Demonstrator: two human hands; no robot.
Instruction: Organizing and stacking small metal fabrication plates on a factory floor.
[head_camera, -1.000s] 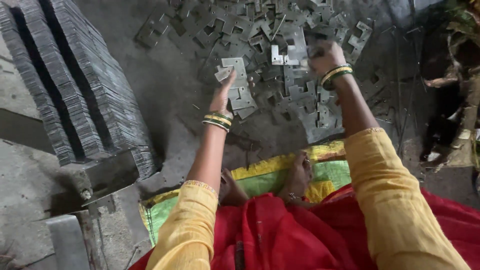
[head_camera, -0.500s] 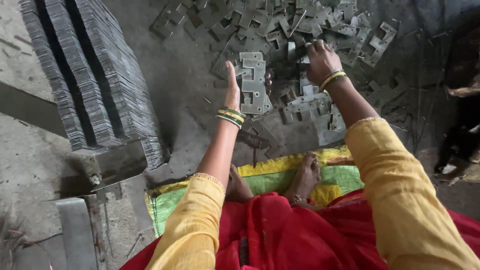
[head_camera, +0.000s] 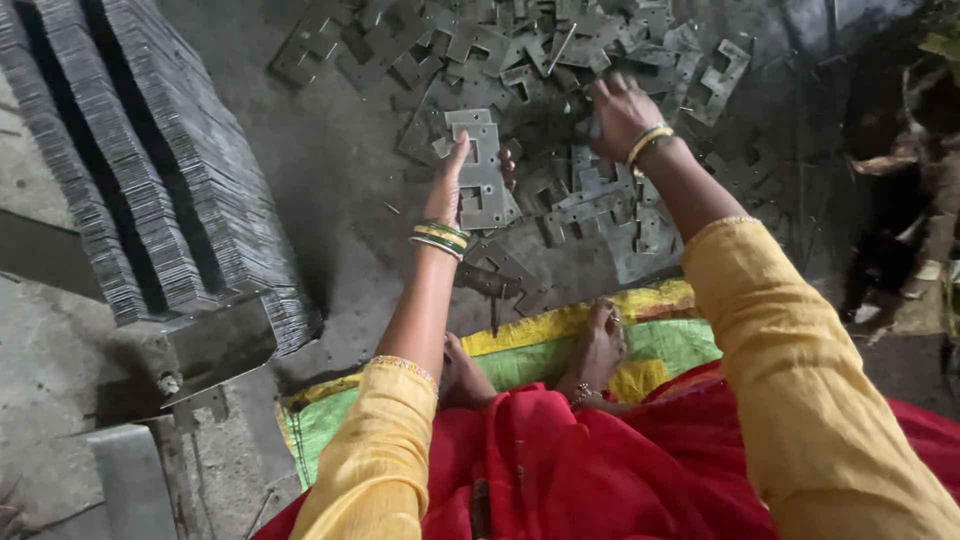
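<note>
This is a small metal-stamping workshop with the work done on the ground. A loose heap of grey stamped metal plates (head_camera: 560, 110) lies on a dusty concrete floor (head_camera: 330, 170), and long, tightly packed rows of stacked plates (head_camera: 150, 170) stand at the left. The person sits on a yellow-green woven mat (head_camera: 540, 345) spread on that floor.

Both yellow-sleeved arms are stretching forward, the left hand (head_camera: 452, 190) gripping with fingers curled and thumb up, the right hand (head_camera: 618, 112) reaching palm-down, fingers spread.
</note>
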